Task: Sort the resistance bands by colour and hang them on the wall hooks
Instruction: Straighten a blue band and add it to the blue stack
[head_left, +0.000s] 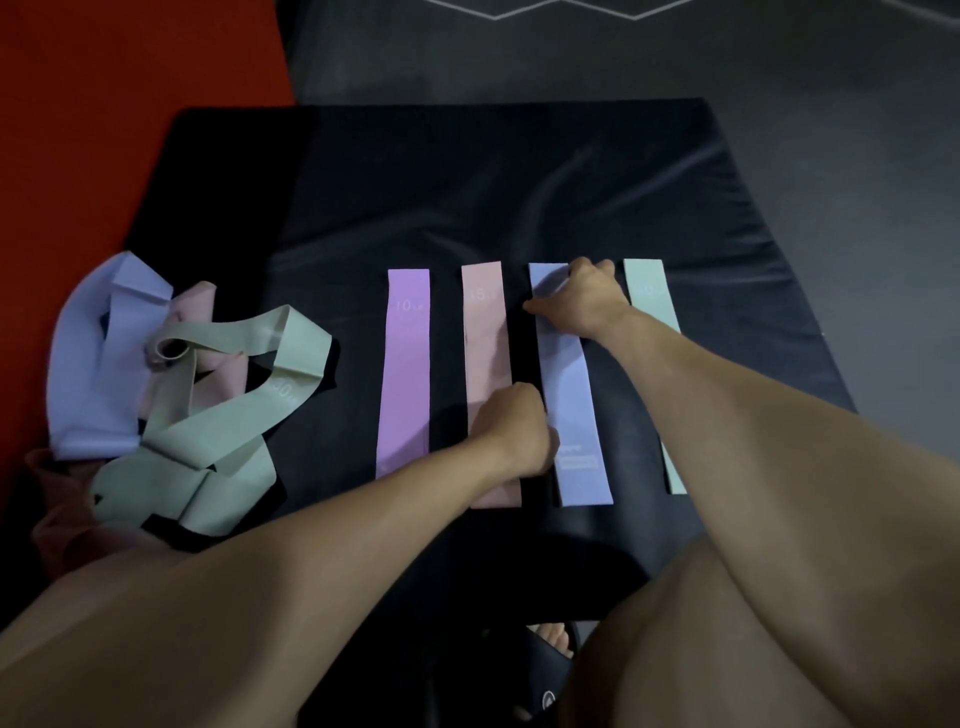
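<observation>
Both hands pinch the flat blue band (569, 395) — right hand (582, 301) at its far end, left hand (514, 431) on its near left edge.

Black padded mat (467, 197), creased, sits on dark grey floor (831, 104). Red floor patch (104, 130) off mat's left edge. Black slipper (545, 686) w/ small logo below mat's near edge, toes showing.
</observation>
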